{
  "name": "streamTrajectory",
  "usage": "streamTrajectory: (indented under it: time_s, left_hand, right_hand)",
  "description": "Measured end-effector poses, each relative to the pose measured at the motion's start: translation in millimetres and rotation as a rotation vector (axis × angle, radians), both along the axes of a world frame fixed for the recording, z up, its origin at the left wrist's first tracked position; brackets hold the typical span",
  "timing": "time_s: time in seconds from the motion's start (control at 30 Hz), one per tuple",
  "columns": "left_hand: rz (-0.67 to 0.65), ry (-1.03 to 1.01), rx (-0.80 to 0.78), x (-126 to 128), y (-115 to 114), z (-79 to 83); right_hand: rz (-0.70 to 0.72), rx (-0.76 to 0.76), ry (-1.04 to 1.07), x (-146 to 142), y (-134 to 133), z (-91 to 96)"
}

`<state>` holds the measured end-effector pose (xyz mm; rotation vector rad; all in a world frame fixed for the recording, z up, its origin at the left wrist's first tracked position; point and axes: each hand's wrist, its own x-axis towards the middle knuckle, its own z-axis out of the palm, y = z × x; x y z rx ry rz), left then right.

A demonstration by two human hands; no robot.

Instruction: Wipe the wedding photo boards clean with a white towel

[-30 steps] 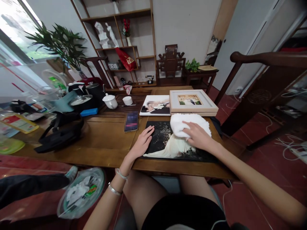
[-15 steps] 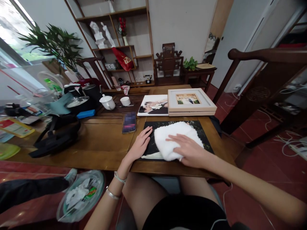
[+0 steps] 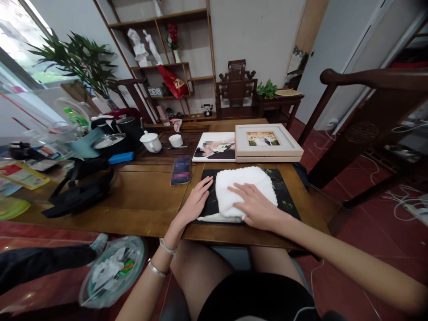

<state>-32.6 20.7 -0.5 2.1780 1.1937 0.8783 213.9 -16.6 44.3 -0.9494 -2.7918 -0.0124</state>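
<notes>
Lying under spread right fingers [image 3: 244, 190], white cloth [image 3: 247, 176], left fingers [image 3: 202, 186] loosely extended just beside it

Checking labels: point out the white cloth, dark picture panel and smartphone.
White cloth [image 3: 245, 176], head view: upper middle.
Dark picture panel [image 3: 285, 192], head view: uncovered right part.
Smartphone [image 3: 181, 170], head view: centre of its upper face.

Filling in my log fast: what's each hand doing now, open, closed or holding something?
Left hand: open, laid on the left edge of the dark picture.
Right hand: open, spread on top of the white cloth.
</notes>
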Motion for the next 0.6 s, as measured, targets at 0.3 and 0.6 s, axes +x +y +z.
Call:
streamTrajectory:
  time_s: [0.3,0.6]
  left_hand:
    - [0.006,-0.011,-0.005,3,-4,6.7]
    - [0.002,0.011,-0.025,3,-6,7.0]
  right_hand:
    - [-0.050,0.033,0.050,46,7,-2.8]
    - [-0.121,0.035,-0.025,5,19,3.2]
